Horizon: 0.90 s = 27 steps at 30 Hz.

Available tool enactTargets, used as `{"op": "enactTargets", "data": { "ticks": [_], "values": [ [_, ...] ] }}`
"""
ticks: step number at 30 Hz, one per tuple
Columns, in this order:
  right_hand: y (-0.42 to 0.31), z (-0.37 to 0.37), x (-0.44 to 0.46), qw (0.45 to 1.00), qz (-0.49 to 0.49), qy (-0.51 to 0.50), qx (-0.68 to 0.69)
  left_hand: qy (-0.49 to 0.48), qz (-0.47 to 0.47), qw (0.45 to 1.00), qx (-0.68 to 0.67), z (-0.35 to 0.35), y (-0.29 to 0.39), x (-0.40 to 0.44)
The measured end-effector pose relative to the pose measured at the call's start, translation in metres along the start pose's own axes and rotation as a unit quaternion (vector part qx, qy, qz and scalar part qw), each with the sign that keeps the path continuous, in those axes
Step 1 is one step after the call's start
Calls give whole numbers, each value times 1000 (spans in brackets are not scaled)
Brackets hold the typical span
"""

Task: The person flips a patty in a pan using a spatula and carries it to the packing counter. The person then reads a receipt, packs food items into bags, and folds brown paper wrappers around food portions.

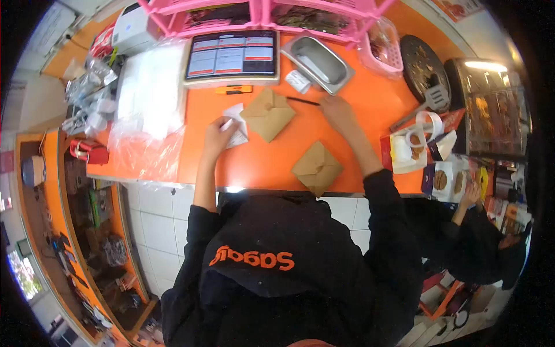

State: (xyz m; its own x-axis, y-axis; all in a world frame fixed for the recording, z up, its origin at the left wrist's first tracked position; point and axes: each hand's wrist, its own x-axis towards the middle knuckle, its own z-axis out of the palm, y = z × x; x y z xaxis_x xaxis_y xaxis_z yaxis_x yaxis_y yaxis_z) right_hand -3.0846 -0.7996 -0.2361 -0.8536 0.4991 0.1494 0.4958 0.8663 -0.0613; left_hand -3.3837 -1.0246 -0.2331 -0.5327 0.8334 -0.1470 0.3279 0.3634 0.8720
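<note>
On the orange table lie two folded brown paper packets, one [268, 114] between my hands and another [318, 169] nearer the table's front edge. My left hand [219, 134] is closed on a white paper slip [238, 126] beside the first packet. My right hand [337, 111] has its fingers together at the end of a thin black pen [303, 101], which points left toward that packet. An orange marker [234, 89] lies below the tablet [231, 55]. A metal tray [319, 62] rests behind my right hand.
White sheets in plastic [151, 87] lie at the left. Pink racks [208, 14] stand at the back. On the right are a dark round pan [425, 66], a spatula [436, 98] and an open food box [407, 153]. A co-worker [468, 243] is at the lower right.
</note>
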Motion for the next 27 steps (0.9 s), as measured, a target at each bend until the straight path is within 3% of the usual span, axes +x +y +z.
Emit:
{"op": "enactTargets", "data": {
  "ticks": [1, 3, 5, 7, 10, 13, 15, 16, 19, 22, 25, 27],
  "values": [
    [5, 0, -8, 1000, 9, -14, 10, -16, -7, 999, -31, -5, 9, -3],
    [-11, -47, -27, 986, 121, -38, 110, -29, -12, 994, -101, -22, 22, -15],
    [-34, -96, -47, 972, 157, 28, 172, -66, -63, 977, -194, -46, 36, -26],
    [-63, -143, -62, 869, 326, 1, 371, -56, -84, 959, -264, -69, 59, -38],
    [-132, -163, -59, 707, 222, 121, 660, -32, -76, 935, -344, -88, 89, -51],
    [-208, -152, -4, 703, 184, 77, 683, -43, -24, 941, -334, -99, 86, -51],
    [-240, -143, 31, 754, 145, -8, 640, -36, -5, 950, -310, -108, 80, -49],
    [-244, -134, 43, 793, 113, -80, 594, -16, -13, 943, -331, -113, 74, -46],
    [-248, -93, 59, 796, 57, -121, 590, 80, -41, 926, -368, -125, 61, -44],
    [-251, -91, 71, 728, 66, -123, 672, 106, -41, 910, -400, -133, 21, -49],
    [-280, -68, 85, 812, 159, -72, 557, 114, -81, 901, -410, -139, 3, -62],
    [-301, -55, 94, 816, 188, -112, 535, 104, -67, 920, -372, -125, -49, -68]
  ]
}}
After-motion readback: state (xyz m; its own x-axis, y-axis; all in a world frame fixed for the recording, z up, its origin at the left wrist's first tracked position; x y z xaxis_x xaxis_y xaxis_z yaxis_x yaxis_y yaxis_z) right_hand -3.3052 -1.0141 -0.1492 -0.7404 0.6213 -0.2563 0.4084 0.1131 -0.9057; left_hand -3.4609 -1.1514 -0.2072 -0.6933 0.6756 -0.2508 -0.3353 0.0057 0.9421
